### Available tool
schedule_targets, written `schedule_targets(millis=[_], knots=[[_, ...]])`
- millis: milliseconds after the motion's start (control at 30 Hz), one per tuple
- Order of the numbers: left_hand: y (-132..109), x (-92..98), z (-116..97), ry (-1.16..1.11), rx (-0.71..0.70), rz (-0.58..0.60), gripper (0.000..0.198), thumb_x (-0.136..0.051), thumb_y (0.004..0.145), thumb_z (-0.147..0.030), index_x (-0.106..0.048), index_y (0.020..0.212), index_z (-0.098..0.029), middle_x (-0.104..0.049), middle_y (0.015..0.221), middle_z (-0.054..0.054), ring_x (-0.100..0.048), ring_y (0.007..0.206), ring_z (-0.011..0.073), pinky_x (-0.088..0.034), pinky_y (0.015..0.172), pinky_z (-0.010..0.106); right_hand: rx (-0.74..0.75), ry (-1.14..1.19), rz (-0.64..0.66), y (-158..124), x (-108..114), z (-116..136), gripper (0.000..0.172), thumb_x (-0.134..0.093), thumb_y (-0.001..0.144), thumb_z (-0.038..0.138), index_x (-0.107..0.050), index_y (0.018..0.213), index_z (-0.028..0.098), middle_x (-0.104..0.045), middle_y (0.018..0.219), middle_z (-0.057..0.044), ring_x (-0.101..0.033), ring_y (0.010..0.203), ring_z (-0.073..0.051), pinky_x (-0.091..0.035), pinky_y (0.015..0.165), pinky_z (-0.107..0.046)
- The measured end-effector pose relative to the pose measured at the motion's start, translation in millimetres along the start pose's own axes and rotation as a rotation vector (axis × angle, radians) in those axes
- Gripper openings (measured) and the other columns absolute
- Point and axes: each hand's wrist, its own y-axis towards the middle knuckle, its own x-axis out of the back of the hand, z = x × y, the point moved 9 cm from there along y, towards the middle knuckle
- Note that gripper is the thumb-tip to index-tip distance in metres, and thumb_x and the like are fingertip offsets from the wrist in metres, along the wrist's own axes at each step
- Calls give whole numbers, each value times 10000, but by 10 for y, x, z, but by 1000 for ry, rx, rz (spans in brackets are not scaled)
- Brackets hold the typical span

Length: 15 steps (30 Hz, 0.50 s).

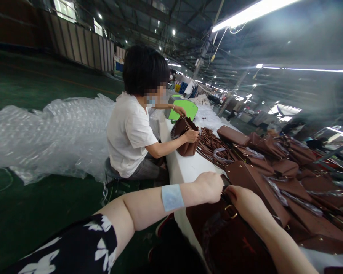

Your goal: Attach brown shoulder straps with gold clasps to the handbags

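A dark brown handbag with a gold buckle stands at the near edge of the white table, right in front of me. At its top edge my left hand is closed in a fist, gripping the rim or a strap there. My right hand pinches the same upper edge from the other side, close to the left hand. What exactly lies between the fingers is hidden. Behind my hands lies another brown handbag on its side, its studded base showing.
A co-worker in a white shirt sits at the left, both hands on a brown handbag. Brown straps lie heaped on the white table. Several brown bags cover its right side. Bubble wrap spreads over the green floor.
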Motion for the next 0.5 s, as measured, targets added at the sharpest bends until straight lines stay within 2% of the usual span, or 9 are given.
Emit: schedule_targets(millis=[100,233,367,500], knots=[[5,64,46,12,36,-10,218,-578,802,-211,-735,924,-120,-718,968,170,-681,937,315,-547,814,386,0,12,-2,-1,1,17,280,-409,939,277,-686,917,240,-748,952,-67,-672,884,-239,-350,659,-299],[93,103,92,-4,62,106,171,-628,753,-195,-742,860,-125,-718,864,165,-689,877,333,-554,775,411,6,28,-11,-1,8,44,287,-397,941,278,-676,891,239,-745,952,-67,-671,894,-245,-353,677,-304],[217,102,3,38,-21,195,138,-661,668,-94,-740,771,-142,-712,784,130,-689,837,300,-545,784,376,0,50,-19,-1,2,18,306,-385,951,286,-683,901,238,-746,934,-64,-673,887,-240,-359,679,-300],[295,101,10,-6,-63,148,252,-680,612,-22,-741,776,-204,-732,809,45,-678,830,218,-521,808,283,3,81,-31,5,-13,-14,305,-389,954,279,-692,946,242,-748,943,-59,-673,898,-224,-374,692,-287]])
